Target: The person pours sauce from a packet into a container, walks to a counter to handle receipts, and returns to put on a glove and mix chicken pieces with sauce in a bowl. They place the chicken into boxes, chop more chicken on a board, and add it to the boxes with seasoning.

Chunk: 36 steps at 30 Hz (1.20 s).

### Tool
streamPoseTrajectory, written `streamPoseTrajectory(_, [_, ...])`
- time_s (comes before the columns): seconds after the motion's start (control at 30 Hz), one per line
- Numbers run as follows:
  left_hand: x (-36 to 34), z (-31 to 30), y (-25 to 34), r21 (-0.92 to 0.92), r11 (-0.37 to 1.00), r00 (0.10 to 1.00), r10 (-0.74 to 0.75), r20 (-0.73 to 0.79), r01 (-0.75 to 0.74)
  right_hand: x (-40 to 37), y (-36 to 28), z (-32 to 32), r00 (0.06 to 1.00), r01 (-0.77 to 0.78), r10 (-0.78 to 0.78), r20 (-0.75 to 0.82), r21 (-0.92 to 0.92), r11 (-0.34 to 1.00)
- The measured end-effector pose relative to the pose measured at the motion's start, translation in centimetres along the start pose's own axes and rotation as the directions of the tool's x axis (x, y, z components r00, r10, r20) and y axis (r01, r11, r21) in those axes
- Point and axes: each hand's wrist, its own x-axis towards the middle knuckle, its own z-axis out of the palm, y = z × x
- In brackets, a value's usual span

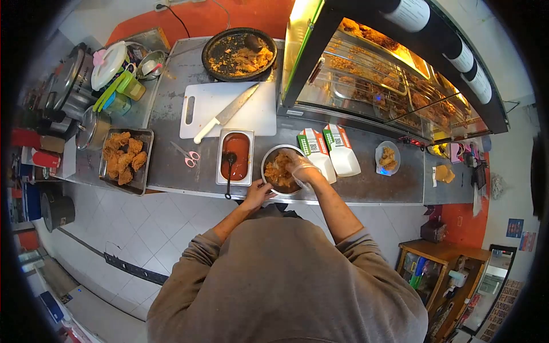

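Observation:
A round metal bowl point(266, 182) at the counter's front edge holds pieces of fried chicken point(278, 169). At its lower left, my left hand point(257, 195) grips the rim. My right hand point(305, 171), in a clear plastic glove, reaches in from the right, its fingers closed on the chicken; the fingertips are partly hidden. Just left of the bowl is a steel pan of red sauce point(237, 150) with a black ladle point(230, 171) in it. Two open takeaway boxes point(319, 162) point(345, 160) stand to the right.
Behind are a white cutting board point(197, 94) with a knife point(227, 112) and a dark round pan point(214, 68) of crumbs. Scissors point(187, 155) and a tray of fried chicken point(137, 184) lie left. A heated display case point(366, 108) and a small bowl point(380, 150) are right.

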Motion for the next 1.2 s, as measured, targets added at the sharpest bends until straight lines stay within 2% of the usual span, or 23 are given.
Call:
streamPoseTrajectory(0.03, [-0.2,0.0,-0.1,0.005,1.0,1.0,0.0,0.0,0.0,-0.7,-1.4,-1.2,0.985,0.058,-0.04,0.168,-0.102,0.993])
streamPoseTrajectory(0.07, [-0.5,0.3,0.1,0.019,1.0,1.0,0.012,0.01,-0.012,-2.0,-3.4,-1.2,0.986,0.058,-0.042,0.161,-0.098,0.993])
streamPoseTrajectory(0.1, [-0.8,0.7,0.3,0.032,0.999,1.0,0.022,0.021,-0.023,-3.4,-5.3,-0.3,0.987,0.094,-0.031,0.156,-0.409,0.908])
streamPoseTrajectory(0.13, [-1.2,1.3,0.9,0.042,0.999,0.999,0.023,0.027,-0.024,-4.1,-6.1,0.1,0.989,0.117,-0.022,0.148,-0.677,0.727])
streamPoseTrajectory(0.2, [-2.4,2.6,2.0,0.12,0.99,0.997,0.074,-0.015,-0.072,-3.2,-3.4,1.1,0.98,0.178,-0.089,0.177,-0.591,0.787])
streamPoseTrajectory(0.3, [-3.5,3.8,3.1,0.213,0.971,0.994,0.105,0.018,-0.106,-3.6,-2.7,1.6,0.934,0.355,-0.296,0.201,-0.62,0.7])
streamPoseTrajectory(0.43, [-4.5,6.4,3.5,0.183,0.978,0.991,0.118,-0.068,-0.104,-2.8,-0.1,2.2,0.968,0.251,-0.213,0.133,-0.554,0.794])
streamPoseTrajectory(0.5, [-4.4,7.6,3.8,0.14,0.986,0.988,0.11,-0.111,-0.094,-1.9,1.5,0.5,0.818,0.545,-0.574,0.04,-0.376,0.75])
streamPoseTrajectory(0.53, [-4.6,8.3,4.3,0.08,0.994,0.988,0.078,-0.137,-0.068,-1.7,1.9,-0.3,0.816,0.548,-0.576,0.041,-0.372,0.749])
streamPoseTrajectory(0.6, [-4.4,9.7,4.2,0.016,0.999,0.985,0.046,-0.167,-0.045,-2.2,1.1,-2.7,0.948,0.307,-0.294,-0.122,0.108,0.945])
streamPoseTrajectory(0.63, [-4.2,10.2,3.9,-0.018,0.998,0.982,0.051,-0.184,-0.055,-2.6,0.9,-3.7,0.948,0.31,-0.297,-0.117,0.111,0.944])
streamPoseTrajectory(0.67, [-4.0,10.8,3.6,-0.05,0.996,0.978,0.057,-0.199,-0.068,-2.9,0.6,-4.7,0.971,0.241,-0.215,-0.11,0.42,0.875])
streamPoseTrajectory(0.7, [-3.9,11.3,3.2,-0.06,0.99,0.973,0.11,-0.201,-0.125,-3.3,0.9,-5.5,0.988,0.15,-0.136,-0.075,0.686,0.712])
streamPoseTrajectory(0.73, [-4.0,11.5,2.7,-0.06,0.99,0.972,0.112,-0.205,-0.127,-3.4,1.9,-5.8,0.988,0.15,-0.139,-0.072,0.687,0.711])
streamPoseTrajectory(0.8, [-3.8,11.7,1.6,-0.079,0.972,0.947,0.195,-0.256,-0.222,-3.3,3.8,-6.9,0.872,0.398,-0.224,-0.435,0.364,0.842])
streamPoseTrajectory(0.87, [-3.4,10.7,0.3,-0.037,0.967,0.928,0.232,-0.291,-0.253,-3.8,4.9,-7.2,0.858,0.423,-0.239,-0.454,0.364,0.829])
streamPoseTrajectory(0.9, [-3.3,10.2,-0.3,0.005,0.962,0.912,0.261,-0.318,-0.274,-4.2,5.3,-6.7,0.874,0.352,-0.109,-0.474,0.461,0.815])
streamPoseTrajectory(0.93, [-3.1,9.6,-0.8,0.005,0.961,0.909,0.263,-0.323,-0.276,-4.6,5.7,-6.4,0.878,0.281,0.024,-0.478,0.555,0.783])
streamPoseTrajectory(0.97, [-3.2,9.5,-0.8,0.003,0.963,0.901,0.255,-0.351,-0.271,-5.3,5.6,-6.6,0.892,0.16,0.056,-0.448,0.43,0.888])
streamPoseTrajectory(1.0, [-3.3,9.4,-0.8,0.001,0.964,0.893,0.245,-0.378,-0.265,-4.5,6.9,-5.8,0.894,0.162,0.052,-0.445,0.431,0.888])
streamPoseTrajectory(1.07, [-3.6,9.4,-1.0,0.008,0.96,0.888,0.263,-0.376,-0.281,-2.7,9.5,-3.9,0.915,-0.063,0.022,-0.402,-0.091,0.994])
streamPoseTrajectory(1.1, [-3.7,9.3,-0.9,0.014,0.955,0.885,0.281,-0.371,-0.298,-3.1,9.7,-3.6,0.954,-0.086,0.027,-0.3,-0.187,0.979])
streamPoseTrajectory(1.2, [-4.1,9.2,-0.8,0.016,0.956,0.879,0.276,-0.389,-0.293,-4.9,8.6,-4.1,0.981,-0.072,0.065,-0.183,-0.033,0.997])
